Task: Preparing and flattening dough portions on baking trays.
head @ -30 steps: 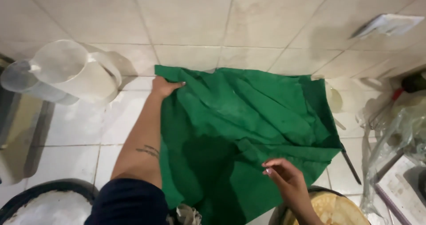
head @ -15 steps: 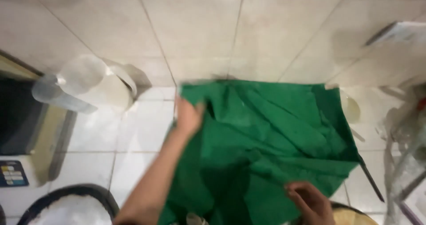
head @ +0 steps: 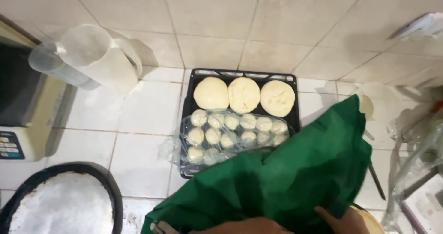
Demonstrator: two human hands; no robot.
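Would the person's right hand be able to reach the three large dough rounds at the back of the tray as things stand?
Probably not straight away: the right hand grips the green cloth, which lies bunched between it and the large dough rounds on the black tray.

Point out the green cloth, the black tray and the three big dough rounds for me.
Green cloth (head: 295, 178), head view, on its bunched middle.
Black tray (head: 240, 74), head view, on its far rim.
Big dough rounds (head: 244, 94), head view, on the middle one's top.
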